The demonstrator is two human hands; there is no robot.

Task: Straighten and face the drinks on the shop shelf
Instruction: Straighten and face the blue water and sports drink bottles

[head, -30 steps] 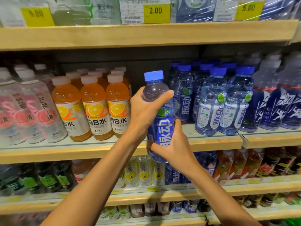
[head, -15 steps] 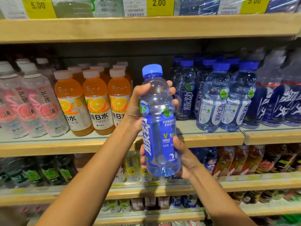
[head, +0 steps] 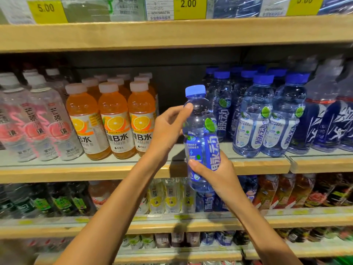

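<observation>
**Head view.** We held 1 blue bottle [head: 200, 134] in the air in front of the middle shelf [head: 76, 169]. It was level with the gap between the orange drinks [head: 112, 121] on the left and the matching blue bottles [head: 254, 119] on the right. The bottle stood nearly upright, cap up, its base lower than the shelf's front edge and resting on no shelf.

The left hand [head: 168, 131] met the clear upper part. Its thumb tip pressed on the shoulder below the cap and its fingers passed behind, mostly hidden, so this grip was closed on the bottle. The right hand [head: 215, 175] wrapped the lower, labelled part, thumb across the front and fingers round the right side. This grip also grasped the bottle. The label's white characters faced front and slightly right.

On the shelf, 3 orange drinks stood in the front row, labels forward. Left of them stood clear bottles with pink labels [head: 38, 127], and at the far right dark blue bottles [head: 324, 127]. Above, yellow price tags [head: 188, 4] read 5.00 and 2.00. The lower shelves [head: 57, 226] carried further drinks, too blurred to name.
</observation>
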